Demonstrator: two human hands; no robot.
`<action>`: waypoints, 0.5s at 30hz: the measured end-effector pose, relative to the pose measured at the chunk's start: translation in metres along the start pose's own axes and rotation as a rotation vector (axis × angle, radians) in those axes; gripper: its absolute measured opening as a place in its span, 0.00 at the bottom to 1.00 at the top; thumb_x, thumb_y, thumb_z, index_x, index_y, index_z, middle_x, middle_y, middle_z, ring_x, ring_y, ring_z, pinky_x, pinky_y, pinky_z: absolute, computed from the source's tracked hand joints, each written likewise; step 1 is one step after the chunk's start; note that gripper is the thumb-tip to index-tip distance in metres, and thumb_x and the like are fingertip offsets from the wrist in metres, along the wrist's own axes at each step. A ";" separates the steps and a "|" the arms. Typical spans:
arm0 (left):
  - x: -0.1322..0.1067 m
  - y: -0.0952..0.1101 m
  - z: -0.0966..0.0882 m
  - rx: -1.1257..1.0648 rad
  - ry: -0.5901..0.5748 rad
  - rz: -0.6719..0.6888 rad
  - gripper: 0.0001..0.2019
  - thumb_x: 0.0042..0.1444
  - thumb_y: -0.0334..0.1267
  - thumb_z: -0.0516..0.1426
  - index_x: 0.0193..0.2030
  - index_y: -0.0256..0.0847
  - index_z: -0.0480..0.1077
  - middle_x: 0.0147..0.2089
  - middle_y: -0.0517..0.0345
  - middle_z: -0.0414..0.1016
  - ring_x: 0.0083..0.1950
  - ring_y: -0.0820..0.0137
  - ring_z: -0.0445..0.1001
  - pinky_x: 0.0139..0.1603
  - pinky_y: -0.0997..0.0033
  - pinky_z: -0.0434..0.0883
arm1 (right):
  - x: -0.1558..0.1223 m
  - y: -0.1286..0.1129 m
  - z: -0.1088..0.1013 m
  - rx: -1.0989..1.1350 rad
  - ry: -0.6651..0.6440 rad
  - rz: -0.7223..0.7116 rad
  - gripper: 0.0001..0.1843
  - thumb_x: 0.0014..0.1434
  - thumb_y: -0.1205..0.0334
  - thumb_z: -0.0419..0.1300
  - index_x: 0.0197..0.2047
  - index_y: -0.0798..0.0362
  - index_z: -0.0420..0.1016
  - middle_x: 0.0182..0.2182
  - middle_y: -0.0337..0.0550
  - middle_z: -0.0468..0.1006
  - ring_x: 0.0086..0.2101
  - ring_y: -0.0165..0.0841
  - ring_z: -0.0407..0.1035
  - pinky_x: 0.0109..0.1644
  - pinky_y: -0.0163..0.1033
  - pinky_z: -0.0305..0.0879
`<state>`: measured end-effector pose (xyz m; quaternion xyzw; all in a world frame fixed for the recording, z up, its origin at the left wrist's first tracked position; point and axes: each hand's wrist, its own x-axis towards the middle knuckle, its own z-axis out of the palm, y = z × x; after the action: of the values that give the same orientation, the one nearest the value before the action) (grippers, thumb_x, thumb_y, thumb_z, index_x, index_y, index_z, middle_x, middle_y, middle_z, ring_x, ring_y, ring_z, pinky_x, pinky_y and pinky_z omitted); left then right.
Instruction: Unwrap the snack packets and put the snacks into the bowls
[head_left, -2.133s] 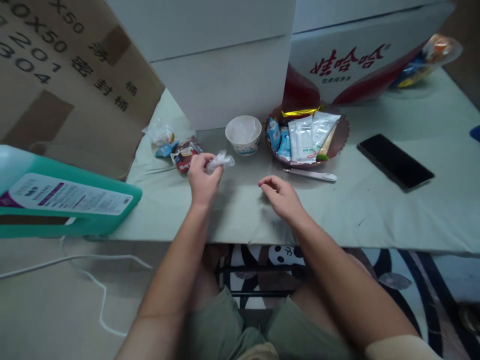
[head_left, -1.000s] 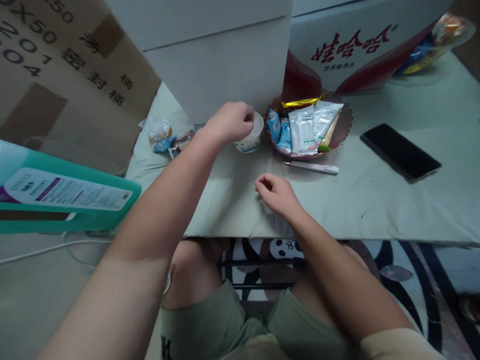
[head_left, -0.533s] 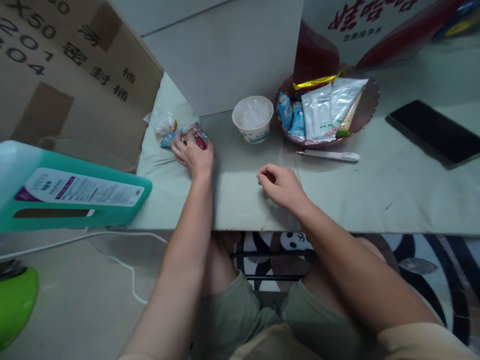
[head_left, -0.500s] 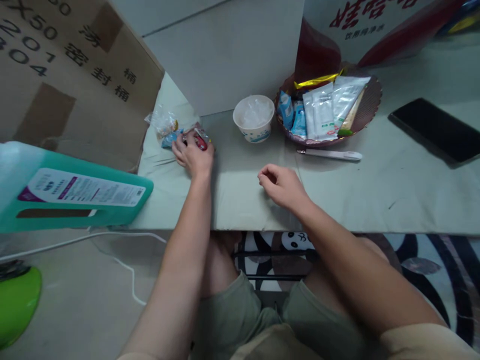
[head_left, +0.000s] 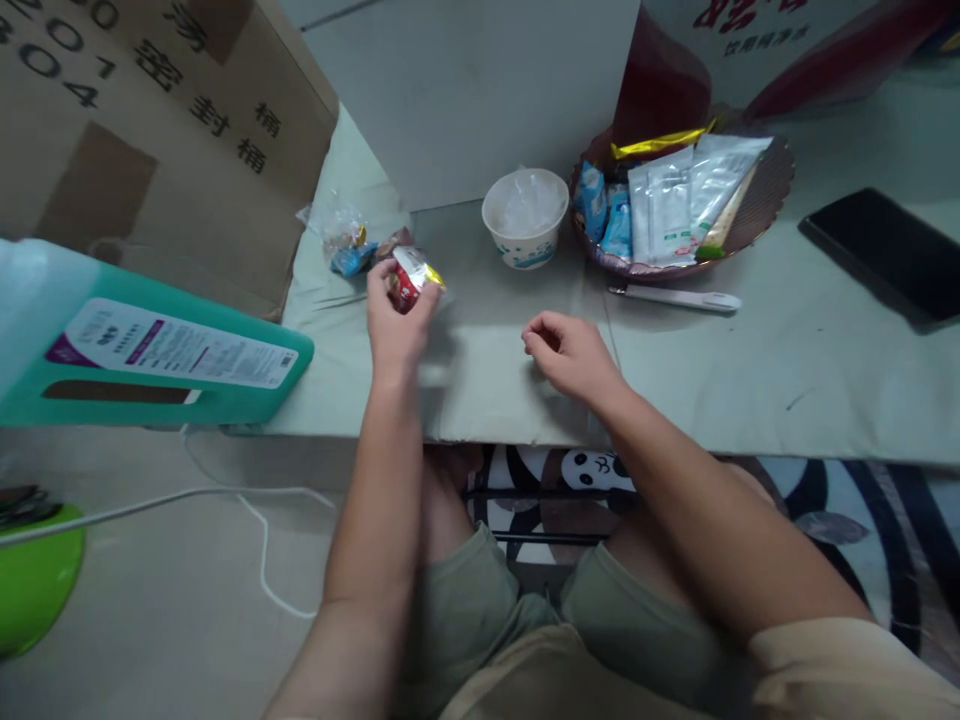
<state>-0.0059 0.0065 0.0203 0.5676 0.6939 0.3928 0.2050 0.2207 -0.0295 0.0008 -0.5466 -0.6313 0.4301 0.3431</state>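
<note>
My left hand (head_left: 397,325) has a small red and white packet (head_left: 415,275) with a yellow patch pinched between thumb and fingers, the grip parted only as wide as the packet itself. The packet is on the left part of the cloth-covered table (head_left: 480,405), in front of a small heap: a crumpled clear wrapper (head_left: 341,222), a blue wrapper (head_left: 352,260) and something brownish partly hidden behind my hold. I cannot tell whether the packet's lower edge touches the cloth

My right hand (head_left: 574,355) is loosely curled, thumb tip close against the forefinger, with a hollow between them and nothing visible in it. It is nearest to a white, pen-like tool (head_left: 679,297), which lies just in front of a scalloped glass bowl (head_left: 772,190). In that bowl I see silver sachets (head_left: 664,205), blue packets (head_left: 592,200) and a gold wrapper (head_left: 664,143)

Between the heap and the bowl a paper cup (head_left: 526,245) stands upright, clear plastic (head_left: 531,205) bunched inside. A dark phone (head_left: 889,250) lies to the right, and a green jug (head_left: 172,345) is at my left
</note>
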 end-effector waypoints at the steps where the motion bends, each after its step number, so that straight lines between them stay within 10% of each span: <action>1: -0.005 0.005 -0.002 -0.168 -0.043 -0.054 0.30 0.59 0.61 0.58 0.63 0.51 0.63 0.58 0.48 0.75 0.60 0.55 0.77 0.56 0.56 0.76 | -0.001 0.001 0.000 0.024 0.023 -0.011 0.07 0.60 0.58 0.56 0.35 0.50 0.73 0.31 0.42 0.80 0.30 0.33 0.70 0.39 0.41 0.62; 8: -0.038 0.025 0.018 -0.808 -0.605 -0.428 0.37 0.54 0.74 0.46 0.52 0.45 0.71 0.52 0.44 0.80 0.56 0.52 0.80 0.43 0.56 0.80 | 0.001 0.011 -0.005 0.213 0.156 -0.060 0.25 0.60 0.44 0.57 0.56 0.48 0.65 0.54 0.50 0.76 0.45 0.37 0.74 0.42 0.41 0.69; 15: -0.023 0.015 0.046 -0.920 -0.545 -0.419 0.30 0.50 0.65 0.62 0.50 0.45 0.71 0.47 0.51 0.81 0.53 0.55 0.81 0.48 0.58 0.79 | -0.011 0.012 -0.012 0.196 0.032 -0.300 0.26 0.61 0.39 0.56 0.55 0.47 0.69 0.53 0.50 0.77 0.54 0.43 0.72 0.54 0.48 0.70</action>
<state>0.0433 0.0000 -0.0001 0.3510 0.4712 0.4451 0.6758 0.2383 -0.0375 -0.0053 -0.4171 -0.6554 0.4245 0.4651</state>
